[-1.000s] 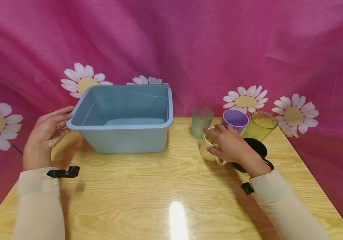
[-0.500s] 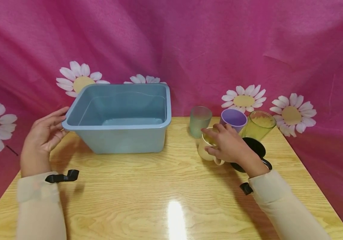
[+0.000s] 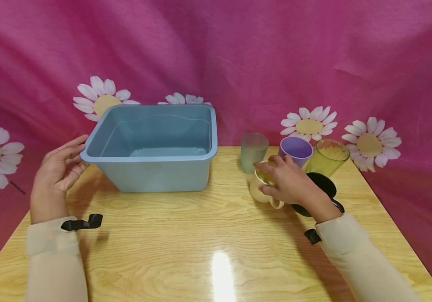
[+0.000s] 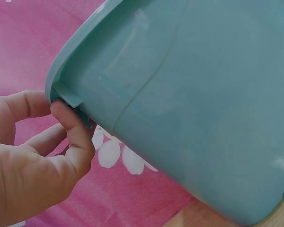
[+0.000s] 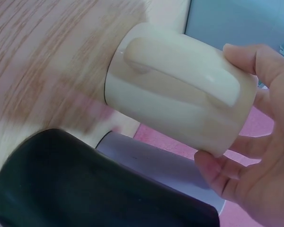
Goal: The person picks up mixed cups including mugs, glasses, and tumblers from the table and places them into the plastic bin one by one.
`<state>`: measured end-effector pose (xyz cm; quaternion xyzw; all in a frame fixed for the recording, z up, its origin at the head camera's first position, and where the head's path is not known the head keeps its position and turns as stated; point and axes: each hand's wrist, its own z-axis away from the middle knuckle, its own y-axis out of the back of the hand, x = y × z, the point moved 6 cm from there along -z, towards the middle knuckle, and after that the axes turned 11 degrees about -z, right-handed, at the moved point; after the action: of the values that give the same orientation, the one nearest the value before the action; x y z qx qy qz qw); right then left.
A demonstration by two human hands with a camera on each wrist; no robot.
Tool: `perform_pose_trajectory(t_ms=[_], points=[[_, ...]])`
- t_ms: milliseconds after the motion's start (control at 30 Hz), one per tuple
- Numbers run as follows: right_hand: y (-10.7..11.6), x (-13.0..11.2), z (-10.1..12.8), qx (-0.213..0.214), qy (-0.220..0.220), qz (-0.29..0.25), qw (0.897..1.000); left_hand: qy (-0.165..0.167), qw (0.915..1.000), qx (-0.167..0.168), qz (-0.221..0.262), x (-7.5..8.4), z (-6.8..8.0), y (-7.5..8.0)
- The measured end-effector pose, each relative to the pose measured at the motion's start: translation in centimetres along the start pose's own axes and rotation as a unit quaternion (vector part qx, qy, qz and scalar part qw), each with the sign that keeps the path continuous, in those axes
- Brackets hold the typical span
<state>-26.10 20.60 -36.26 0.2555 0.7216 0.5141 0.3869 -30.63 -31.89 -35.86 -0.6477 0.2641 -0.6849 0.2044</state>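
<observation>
In the head view my left hand point(image 3: 58, 170) is at the left end of a blue-grey plastic tub point(image 3: 163, 176). The left wrist view shows its thumb and index finger pinching the tub's rim point(image 4: 61, 61) at a corner. My right hand point(image 3: 291, 180) reaches over a cream mug point(image 3: 258, 191), and its thumb and fingers grip the rim. Seen from the right wrist, the mug point(image 5: 180, 85) has its handle facing the camera and its base at or near the table. Beside that hand stands a black mug point(image 3: 323, 184), partly hidden by the wrist.
Behind the cream mug are a frosted green glass point(image 3: 253, 153), a purple cup point(image 3: 296, 149) and a yellow-green glass point(image 3: 327, 157). They stand close together on the wooden table point(image 3: 155, 243). A pink flowered cloth point(image 3: 238, 63) hangs along the back.
The cream mug has shifted very slightly left under my right hand. My left hand keeps its place at the tub's rim, and the view itself sways a little.
</observation>
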Motion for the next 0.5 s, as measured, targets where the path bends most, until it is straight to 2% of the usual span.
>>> perform_pose_trajectory(t_ms=[300, 500], points=[[0.6, -0.4, 0.2, -0.008, 0.016, -0.005, 1.0, 0.001, 0.9999, 0.011, 0.0, 0.0, -0.1, 0.0], [1.2, -0.4, -0.1, -0.009, 0.004, -0.009, 1.0, -0.003, 0.9999, 0.015, -0.006, 0.0, 0.0, 0.0]])
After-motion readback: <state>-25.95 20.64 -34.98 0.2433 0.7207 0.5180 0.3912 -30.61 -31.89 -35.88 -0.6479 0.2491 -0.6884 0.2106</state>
